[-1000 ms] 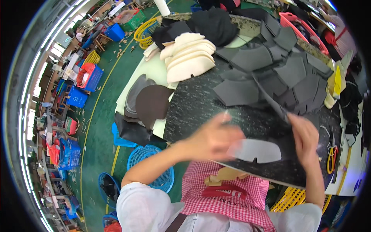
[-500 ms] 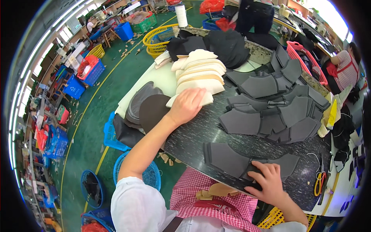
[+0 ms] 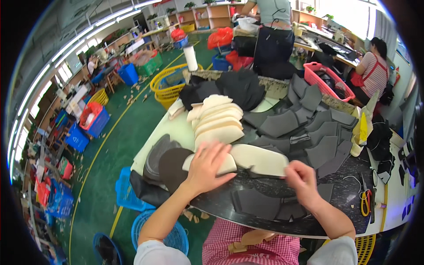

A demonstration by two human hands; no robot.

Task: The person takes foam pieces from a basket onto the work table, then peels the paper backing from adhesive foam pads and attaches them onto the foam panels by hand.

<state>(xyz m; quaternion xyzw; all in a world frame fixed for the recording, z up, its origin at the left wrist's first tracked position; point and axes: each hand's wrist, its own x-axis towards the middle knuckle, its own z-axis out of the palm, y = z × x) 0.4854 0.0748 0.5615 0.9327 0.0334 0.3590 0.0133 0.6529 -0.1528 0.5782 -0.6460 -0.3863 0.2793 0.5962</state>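
Note:
A curved cream foam piece [image 3: 260, 160] reaches out to the right above the dark table, its right end pinched by my right hand [image 3: 303, 180]. My left hand [image 3: 208, 165], fingers spread, lies on another cream piece [image 3: 227, 165] at the near end of the cream stack [image 3: 219, 119]. Below my right hand, partly hidden by it, a dark grey foam panel [image 3: 256, 204] rests along the table's near edge. More grey panels [image 3: 322, 148] are piled behind and right of that hand. Round dark pieces [image 3: 173, 170] lie beside my left wrist.
Yellow-handled scissors [image 3: 365, 203] lie at the table's right. Black pieces [image 3: 240, 90] are heaped at the far end. A pink basket [image 3: 329, 84] stands behind, near a seated person [image 3: 373, 73]. Blue baskets [image 3: 161, 232] sit below the near left edge.
My right hand has left the grey panel, moved up, and now grips a cream piece's end. My left hand has moved down slightly, its fingers spreading. The view has tilted up.

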